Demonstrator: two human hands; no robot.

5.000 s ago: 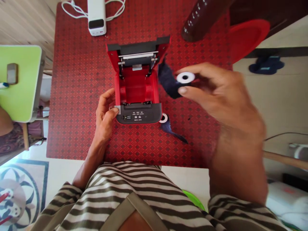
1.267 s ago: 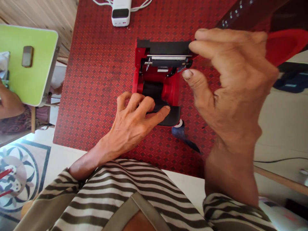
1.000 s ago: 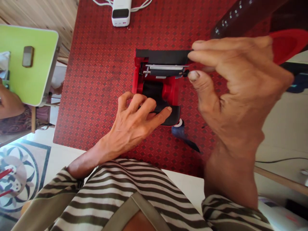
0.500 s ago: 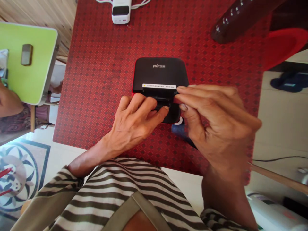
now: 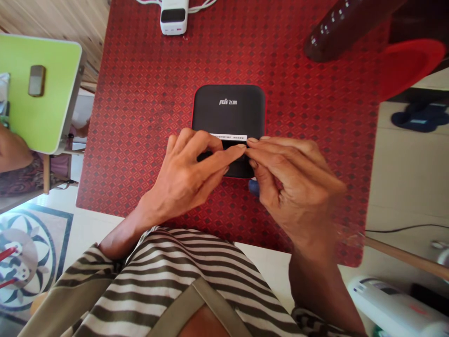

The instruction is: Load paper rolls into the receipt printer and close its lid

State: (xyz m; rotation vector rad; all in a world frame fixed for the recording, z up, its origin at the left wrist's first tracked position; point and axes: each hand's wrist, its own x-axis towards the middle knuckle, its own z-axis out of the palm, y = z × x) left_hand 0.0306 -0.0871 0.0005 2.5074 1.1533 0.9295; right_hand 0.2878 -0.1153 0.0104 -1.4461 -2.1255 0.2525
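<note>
A small black receipt printer (image 5: 229, 117) with a red rim lies on the red patterned table, a white label strip (image 5: 231, 137) across its middle. My left hand (image 5: 191, 166) rests over its front left part. Its fingers are bent onto the casing, the index fingertip by the strip's right end. At the printer's right side, my right hand (image 5: 293, 173) has its thumb and fingers brought together against the edge. The fingertips of both hands nearly meet. Whatever lies between the right fingertips is hidden. A blue object (image 5: 254, 187) shows partly beneath the right hand.
A white power bank (image 5: 174, 21) with cables lies at the table's far edge. A dark bottle (image 5: 326, 40) lies at the far right, near a red stool (image 5: 410, 68). On the left, a green table (image 5: 45, 112) holds a phone (image 5: 37, 80); another person's arm (image 5: 12, 150) is beside it.
The printer's top has tipped flatter, and its logo shows more fully. My right hand has moved left with the printer's edge; my left index finger has shifted up towards the label strip.
</note>
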